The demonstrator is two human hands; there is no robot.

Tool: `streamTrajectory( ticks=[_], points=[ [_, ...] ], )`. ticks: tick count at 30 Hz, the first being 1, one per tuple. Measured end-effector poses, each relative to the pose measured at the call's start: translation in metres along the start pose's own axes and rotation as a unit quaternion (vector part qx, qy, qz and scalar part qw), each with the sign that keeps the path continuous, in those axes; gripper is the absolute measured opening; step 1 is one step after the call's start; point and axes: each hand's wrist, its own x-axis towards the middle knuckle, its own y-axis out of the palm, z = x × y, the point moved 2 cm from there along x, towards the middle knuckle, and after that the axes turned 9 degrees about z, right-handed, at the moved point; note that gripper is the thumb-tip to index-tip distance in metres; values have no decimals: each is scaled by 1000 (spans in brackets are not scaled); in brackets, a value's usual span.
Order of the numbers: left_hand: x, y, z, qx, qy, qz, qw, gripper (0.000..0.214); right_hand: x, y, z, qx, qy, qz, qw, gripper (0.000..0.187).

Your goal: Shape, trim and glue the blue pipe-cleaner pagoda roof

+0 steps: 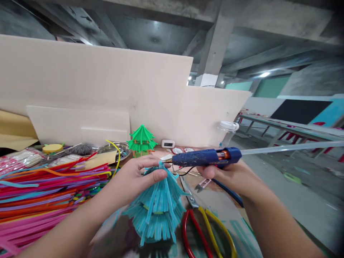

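Observation:
My right hand (224,173) is closed round the handle of a blue hot glue gun (197,157). A long clear glue stick (285,147) juts out of its back end, and its nozzle touches or nearly touches the tip of a light-blue pipe-cleaner pagoda (158,211). This pagoda has tiered, fringed roofs and stands upright. With thumb and fingers my left hand (139,175) grips it close to the top; some of those fingers are hidden. To its right lie scissors (197,209) with one red and one yellow handle, and small thread snips (203,184).
A smaller green pipe-cleaner pagoda (142,141) stands behind, beside a white digital timer (168,143). Coloured pipe cleaners (53,200) are heaped at left, near a metal bowl (126,147). A clear lidded cup (227,132) stands by the pale board (107,82) at back.

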Motion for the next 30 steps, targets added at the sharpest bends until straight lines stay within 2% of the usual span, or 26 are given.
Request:
streamTrajectory(
  ticks=[12, 17, 22, 26, 30],
  points=[
    [-2, 0, 0, 5, -3, 5, 1000, 28, -4, -1, -9, 30, -13, -13, 999, 23],
    [-2, 0, 3, 5, -9, 1, 1000, 30, -4, -2, -11, 15, -2, -23, 1000, 23],
    [-1, 0, 1, 3, -12, 14, 1000, 31, -2, -1, -5, 29, 6, 7, 1000, 29],
    [0, -1, -3, -6, -7, 21, 1000, 28, -4, -1, -9, 20, 31, -15, 999, 33],
    [0, 0, -3, -18, -11, 28, 999, 27, -4, -1, -12, 20, 35, 0, 999, 36]
  ],
)
